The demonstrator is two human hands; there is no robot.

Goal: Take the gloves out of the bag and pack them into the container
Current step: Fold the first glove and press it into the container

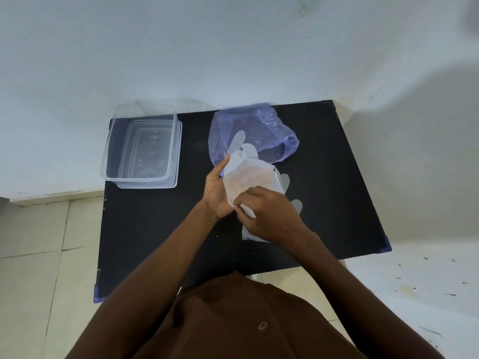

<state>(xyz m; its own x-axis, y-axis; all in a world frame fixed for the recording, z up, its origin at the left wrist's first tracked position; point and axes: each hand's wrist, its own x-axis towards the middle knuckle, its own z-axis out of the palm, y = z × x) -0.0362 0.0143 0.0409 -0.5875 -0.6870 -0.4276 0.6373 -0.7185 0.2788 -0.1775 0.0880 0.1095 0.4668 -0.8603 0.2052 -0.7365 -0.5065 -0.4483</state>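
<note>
A translucent white glove is held up between both hands over the middle of the black table. My left hand supports its left edge from behind. My right hand pinches its lower end. More pale gloves lie under and to the right of my right hand. The blue plastic bag lies crumpled at the back of the table, with glove fingers showing at its mouth. The clear rectangular container stands open at the back left, and I see nothing in it.
The container sits on what looks like its clear lid. The table stands against a white wall, with tiled floor to the left. A white speckled surface is at the right.
</note>
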